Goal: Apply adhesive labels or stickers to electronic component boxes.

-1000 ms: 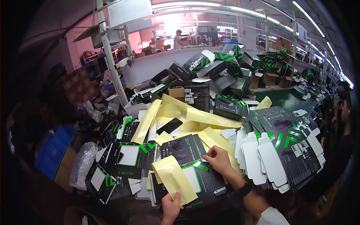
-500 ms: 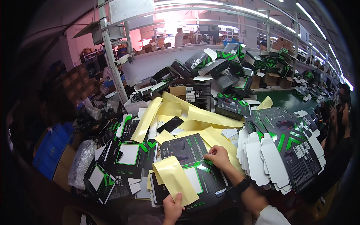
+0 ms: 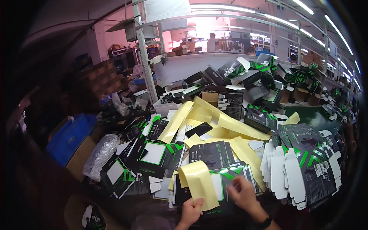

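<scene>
My left hand (image 3: 192, 211) pinches the lower end of a glossy yellow paper strip (image 3: 206, 188), which curls over at its far end. Beneath the strip lies a flat, unfolded black box (image 3: 237, 171) with green stripes and a white window panel. Over the right part of this box is my right hand (image 3: 244, 194), smeared by motion; whether its bent fingers hold anything cannot be made out. Another flat black box (image 3: 155, 158) with a white panel lies to the left. A black phone-like slab (image 3: 198, 130) rests on yellow paper farther back.
Yellow paper strips (image 3: 242, 126) spread across the bench behind the boxes. A stack of flattened boxes (image 3: 315, 159) with white flaps stands at right. Folded black boxes (image 3: 257, 86) pile up at the back. Bubble wrap (image 3: 101, 156) and a blue crate (image 3: 72, 132) sit at left.
My right hand has come off the box's upper part and moved nearer to the yellow strip. My left hand still holds the strip. The whole view has shifted, with the scene farther right.
</scene>
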Motion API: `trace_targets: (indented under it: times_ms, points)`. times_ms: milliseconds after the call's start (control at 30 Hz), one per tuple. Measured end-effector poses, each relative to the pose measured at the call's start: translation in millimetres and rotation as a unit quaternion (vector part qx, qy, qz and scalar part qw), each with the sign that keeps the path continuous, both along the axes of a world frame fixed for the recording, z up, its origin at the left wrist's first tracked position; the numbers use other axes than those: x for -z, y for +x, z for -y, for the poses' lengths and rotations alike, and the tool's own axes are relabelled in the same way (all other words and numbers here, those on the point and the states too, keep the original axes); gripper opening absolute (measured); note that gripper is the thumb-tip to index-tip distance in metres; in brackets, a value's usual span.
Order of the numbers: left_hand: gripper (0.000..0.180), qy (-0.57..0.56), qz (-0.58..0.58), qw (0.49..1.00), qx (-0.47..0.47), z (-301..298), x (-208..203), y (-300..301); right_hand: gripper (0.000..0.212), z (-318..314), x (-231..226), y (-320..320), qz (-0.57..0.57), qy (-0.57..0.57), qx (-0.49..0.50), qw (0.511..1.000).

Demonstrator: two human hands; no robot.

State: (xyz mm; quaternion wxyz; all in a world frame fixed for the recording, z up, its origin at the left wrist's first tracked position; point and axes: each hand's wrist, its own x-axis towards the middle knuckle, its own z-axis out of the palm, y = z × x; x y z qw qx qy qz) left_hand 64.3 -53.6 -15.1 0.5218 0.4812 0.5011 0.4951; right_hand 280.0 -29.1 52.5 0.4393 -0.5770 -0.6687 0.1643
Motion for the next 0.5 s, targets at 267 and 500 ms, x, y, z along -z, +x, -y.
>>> trace_targets:
  times_ms: [267,500]
  points:
    - [0.017,0.076,-0.005,0.994,0.078,44,-46,0,0.025,28,-39,-17,-0.090,-0.129,-0.247,0.956]
    - [0.016,0.051,0.050,0.996,0.048,70,-65,-11,0.062,-92,-88,-50,-0.025,0.243,0.028,0.969]
